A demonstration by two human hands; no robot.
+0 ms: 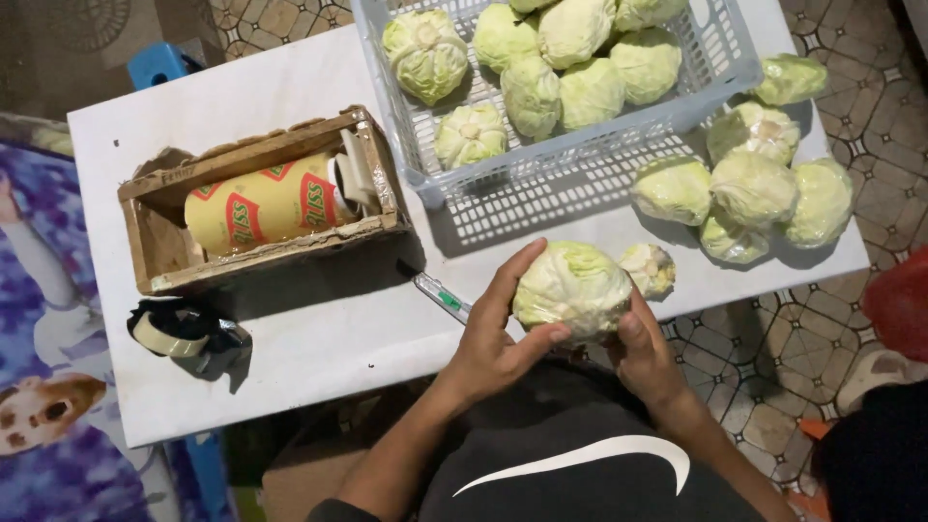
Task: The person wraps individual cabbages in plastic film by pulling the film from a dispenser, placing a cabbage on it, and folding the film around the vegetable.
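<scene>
The head view looks down on a white table (319,329) with both hands at its near edge. The left hand (498,338) and right hand (643,353) together grip one wrapped cabbage (570,288): the left curls round its left side with the thumb pressed under the front, the right cups its lower right side from below. The cabbage sits just over the near table edge, in front of the person's dark shirt. It is nearly round, so no long axis can be told, and its stem end is not in view, so which way it points cannot be told. Touching its right side lies one small cabbage piece (648,268). Beyond, a pale plastic crate (503,208) holds nine cabbages or so; the top ones are cut off by the frame edge. To the right of the crate, five wrapped cabbages (749,188) lie close together in a cluster, and one more (791,77) rests apart at the far edge. On the left stands one wooden box (159,251) holding one yellow film roll (266,205) lying on its side, its long axis running left to right. One tape dispenser (184,333) sits near the box's front corner. One small knife (442,297) lies just left of the left hand.
</scene>
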